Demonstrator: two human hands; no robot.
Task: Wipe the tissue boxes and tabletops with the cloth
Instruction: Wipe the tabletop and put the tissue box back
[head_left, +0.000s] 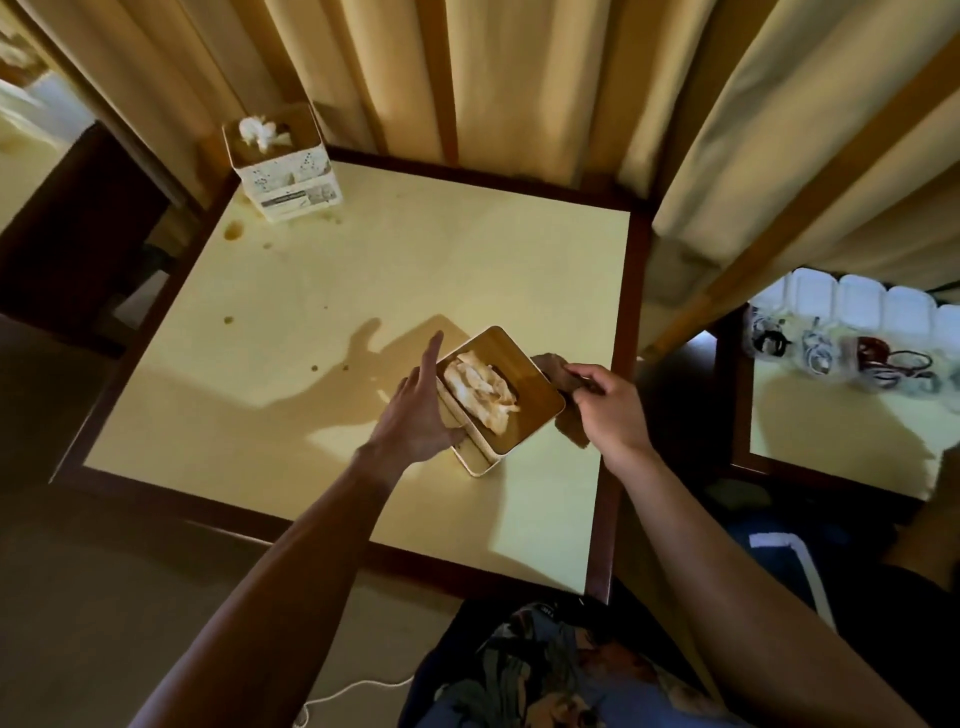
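A white tissue box with a wooden lid (519, 405) stands near the right front of the yellow tabletop (363, 291), a tissue sticking out of its slot. My left hand (421, 410) lies against the box's left side with straight fingers. My right hand (608, 410) grips a brown cloth (558, 379) pressed to the box's right side. A second, patterned white tissue box (283, 166) stands at the table's far left corner. Brown stains (234, 231) dot the tabletop near it.
Beige curtains (519, 78) hang behind the table and to the right. A second yellow-topped table (810, 431) stands at the right, with white containers and cables (857, 338) on it. A dark wooden rim (631, 312) frames the main tabletop. A white cord (353, 691) lies on the floor.
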